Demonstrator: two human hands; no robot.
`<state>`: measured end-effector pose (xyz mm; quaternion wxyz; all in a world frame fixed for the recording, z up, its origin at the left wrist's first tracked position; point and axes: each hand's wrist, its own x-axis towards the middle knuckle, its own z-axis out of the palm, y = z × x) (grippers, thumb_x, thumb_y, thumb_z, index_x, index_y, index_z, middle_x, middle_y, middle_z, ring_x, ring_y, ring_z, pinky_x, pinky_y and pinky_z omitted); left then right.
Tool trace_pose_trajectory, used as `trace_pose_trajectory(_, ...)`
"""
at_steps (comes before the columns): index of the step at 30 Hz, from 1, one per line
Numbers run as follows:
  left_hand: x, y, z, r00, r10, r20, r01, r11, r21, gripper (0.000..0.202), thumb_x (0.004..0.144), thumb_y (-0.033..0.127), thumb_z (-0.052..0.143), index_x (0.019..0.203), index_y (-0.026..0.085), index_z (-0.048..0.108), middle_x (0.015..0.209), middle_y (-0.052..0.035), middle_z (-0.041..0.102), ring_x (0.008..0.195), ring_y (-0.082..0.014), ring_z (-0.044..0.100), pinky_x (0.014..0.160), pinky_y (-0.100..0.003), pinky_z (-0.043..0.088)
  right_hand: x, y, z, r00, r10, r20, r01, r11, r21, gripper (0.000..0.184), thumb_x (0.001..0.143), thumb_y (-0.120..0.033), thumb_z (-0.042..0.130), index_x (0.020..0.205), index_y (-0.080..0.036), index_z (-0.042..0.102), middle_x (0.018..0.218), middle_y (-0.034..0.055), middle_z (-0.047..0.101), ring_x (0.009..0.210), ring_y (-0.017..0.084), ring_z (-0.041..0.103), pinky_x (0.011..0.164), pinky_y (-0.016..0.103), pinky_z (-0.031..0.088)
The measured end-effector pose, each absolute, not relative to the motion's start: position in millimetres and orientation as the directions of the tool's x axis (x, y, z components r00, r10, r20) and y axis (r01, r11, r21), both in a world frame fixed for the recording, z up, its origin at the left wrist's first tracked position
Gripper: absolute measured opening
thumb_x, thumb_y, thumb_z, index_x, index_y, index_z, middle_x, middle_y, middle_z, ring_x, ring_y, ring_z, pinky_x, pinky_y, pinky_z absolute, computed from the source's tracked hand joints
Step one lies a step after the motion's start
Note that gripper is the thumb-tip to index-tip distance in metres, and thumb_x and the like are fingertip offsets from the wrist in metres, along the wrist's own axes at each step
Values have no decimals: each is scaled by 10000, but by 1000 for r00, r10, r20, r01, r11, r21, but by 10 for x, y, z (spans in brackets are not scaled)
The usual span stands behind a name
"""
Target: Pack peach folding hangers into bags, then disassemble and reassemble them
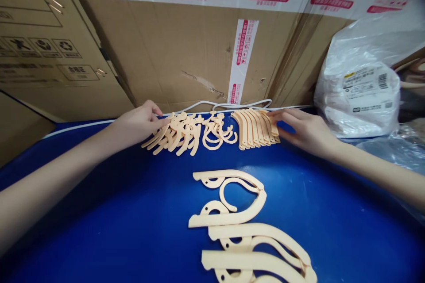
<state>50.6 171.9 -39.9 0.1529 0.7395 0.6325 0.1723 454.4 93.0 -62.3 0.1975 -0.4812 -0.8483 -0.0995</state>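
My left hand (141, 126) reaches to the far left, its fingertips closed at the edge of a loose pile of flat beige hanger arm pieces (182, 135). At the far right my right hand (303, 130) has its fingers around the end piece of a neat row of curved beige hanger arms (254, 128); the exact grip is partly hidden. Between the two groups lies a heap of beige hanger hooks (215, 130). Closer to me, a folded hanger (244, 219) with its hook rests on the table, and another folded hanger (262, 247) is cut off by the lower edge.
A blue table surface (133, 216) lies under everything. Large cardboard boxes (186, 48) stand along its back edge, with a white cable (199, 105) at their foot. A plastic-wrapped package (358, 84) sits at the back right.
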Motion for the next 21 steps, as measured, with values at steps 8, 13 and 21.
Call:
trace_pose_trajectory(8,976,1126,-193,307,931,200,937,-332,107,262,953,477,440,1072,244,467,804,-12,665,667,-228,595,548,-307,279,4601,989,-657,-529,779,336,765,610,-207,166,976,-292,470,1011,-239,623,1195,102,711,1079,259,697,890,405,555)
trace_pose_trajectory(13,1243,930,-270,612,767,193,760,-638,128,234,977,403,462,1031,197,560,1000,-65,681,934,-282,633,727,-371,449,4603,1002,-647,-526,785,327,761,607,-231,188,962,-302,483,1044,-237,640,1212,108,713,1074,271,703,883,415,560)
trace_pose_trajectory(21,1670,990,-417,812,560,163,557,-828,70,353,994,317,522,1254,107,637,1353,-145,617,1311,-311,484,1111,-465,380,4614,961,-598,-481,818,316,783,563,-264,204,967,-330,479,1065,-222,622,1212,121,714,1085,273,697,896,429,555)
